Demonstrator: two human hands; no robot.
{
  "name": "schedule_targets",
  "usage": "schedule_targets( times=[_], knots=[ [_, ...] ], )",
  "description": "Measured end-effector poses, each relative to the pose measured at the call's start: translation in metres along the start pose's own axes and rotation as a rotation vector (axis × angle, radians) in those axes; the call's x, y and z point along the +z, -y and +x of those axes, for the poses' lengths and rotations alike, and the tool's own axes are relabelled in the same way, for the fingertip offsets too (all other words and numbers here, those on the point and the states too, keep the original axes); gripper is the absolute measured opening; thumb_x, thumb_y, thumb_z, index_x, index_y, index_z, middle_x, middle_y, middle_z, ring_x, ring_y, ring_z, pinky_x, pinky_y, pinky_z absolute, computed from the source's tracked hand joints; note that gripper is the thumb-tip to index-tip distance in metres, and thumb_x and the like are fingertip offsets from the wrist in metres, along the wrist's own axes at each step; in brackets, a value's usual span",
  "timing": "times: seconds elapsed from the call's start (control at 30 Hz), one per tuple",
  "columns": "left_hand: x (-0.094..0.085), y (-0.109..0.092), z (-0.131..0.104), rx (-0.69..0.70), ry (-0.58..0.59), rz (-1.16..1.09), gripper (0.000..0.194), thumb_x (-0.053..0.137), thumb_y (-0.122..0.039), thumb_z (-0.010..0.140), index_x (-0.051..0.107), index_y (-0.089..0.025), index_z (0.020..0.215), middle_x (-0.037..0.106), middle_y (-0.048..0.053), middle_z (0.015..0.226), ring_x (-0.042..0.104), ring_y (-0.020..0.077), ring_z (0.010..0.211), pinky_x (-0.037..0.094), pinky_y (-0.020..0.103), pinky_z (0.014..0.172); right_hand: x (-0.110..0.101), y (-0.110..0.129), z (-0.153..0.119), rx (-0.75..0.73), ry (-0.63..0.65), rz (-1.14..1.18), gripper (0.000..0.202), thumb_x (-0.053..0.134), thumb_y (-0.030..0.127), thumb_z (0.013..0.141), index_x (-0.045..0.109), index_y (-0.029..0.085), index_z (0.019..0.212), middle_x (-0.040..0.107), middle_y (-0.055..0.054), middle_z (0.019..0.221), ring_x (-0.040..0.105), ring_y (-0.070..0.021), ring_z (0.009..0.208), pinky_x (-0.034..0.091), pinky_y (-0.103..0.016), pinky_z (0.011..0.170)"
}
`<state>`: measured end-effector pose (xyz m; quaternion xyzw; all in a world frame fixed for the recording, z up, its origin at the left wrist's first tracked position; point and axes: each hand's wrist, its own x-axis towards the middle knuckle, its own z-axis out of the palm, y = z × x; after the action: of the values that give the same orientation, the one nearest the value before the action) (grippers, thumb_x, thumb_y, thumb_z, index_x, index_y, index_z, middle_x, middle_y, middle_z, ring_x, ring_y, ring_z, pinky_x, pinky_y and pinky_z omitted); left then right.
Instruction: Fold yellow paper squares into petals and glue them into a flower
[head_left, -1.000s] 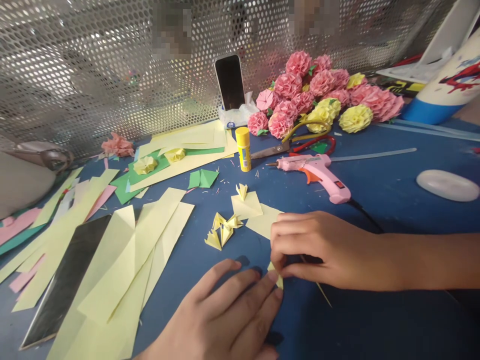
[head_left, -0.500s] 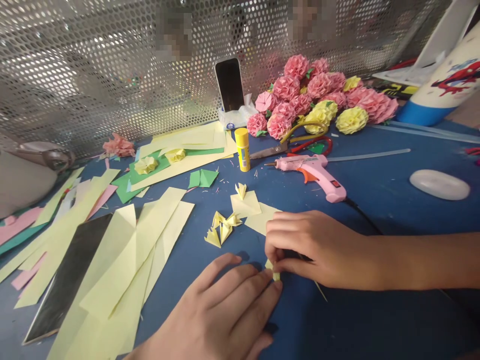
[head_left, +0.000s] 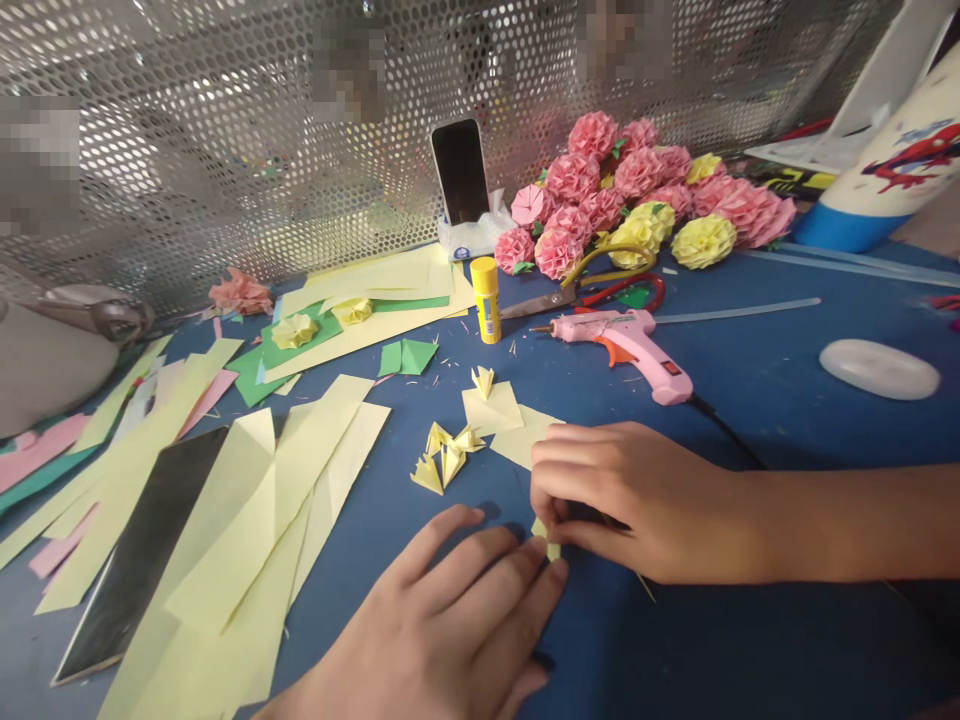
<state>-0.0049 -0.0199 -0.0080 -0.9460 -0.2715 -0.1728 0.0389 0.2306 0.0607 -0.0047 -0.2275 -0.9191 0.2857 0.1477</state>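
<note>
A small folded piece of yellow paper [head_left: 553, 550] lies on the blue table between my hands. My right hand [head_left: 622, 490] pinches its edge with thumb and fingers. My left hand [head_left: 457, 610] rests with fingers stretched out, two fingertips touching the paper's left side; its thumb is apart from it. From beneath my right hand a thin pointed stick [head_left: 646, 588] pokes out, mostly hidden. Just beyond are several folded yellow paper pieces [head_left: 450, 458] in a cluster. Two yellow paper squares [head_left: 491, 408] overlap there, one bearing another folded piece [head_left: 483, 381].
Yellow paper strips [head_left: 300, 480] cover a dark flat board [head_left: 142, 560] at left. A glue stick [head_left: 486, 300], scissors [head_left: 551, 300] and a pink glue gun [head_left: 622, 345] lie ahead. Behind are paper flowers [head_left: 574, 175], a propped phone [head_left: 460, 172] and a perforated metal panel [head_left: 225, 130].
Both hands stay almost still around the yellow paper. The whole view has shifted very slightly to the right.
</note>
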Motion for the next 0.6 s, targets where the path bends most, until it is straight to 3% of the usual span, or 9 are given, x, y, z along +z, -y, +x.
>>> schedule_targets(
  times=[0.4,0.6],
  knots=[
    [-0.001,0.002,0.002,0.009,-0.027,-0.055,0.034,0.042,-0.029,0.107,0.067,-0.012,0.123,0.072,0.006,0.116,0.063,0.0196,0.109,0.039,0.038,0.112,-0.002,0.003,0.001,-0.014,0.007,-0.068,0.010,0.057,0.013,0.091,0.053,0.020,0.085,0.060,0.002,0.085,0.054,-0.0147,0.079,0.035,-0.027,0.068],
    [0.000,0.004,0.001,0.014,-0.022,-0.062,0.034,0.042,-0.028,0.106,0.067,-0.013,0.124,0.069,0.007,0.121,0.062,0.0202,0.111,0.038,0.039,0.112,-0.007,-0.008,-0.006,-0.181,-0.084,-0.125,0.009,0.052,0.018,0.100,0.060,0.020,0.101,0.061,-0.001,0.094,0.055,-0.0133,0.081,0.036,-0.026,0.070]
  ],
)
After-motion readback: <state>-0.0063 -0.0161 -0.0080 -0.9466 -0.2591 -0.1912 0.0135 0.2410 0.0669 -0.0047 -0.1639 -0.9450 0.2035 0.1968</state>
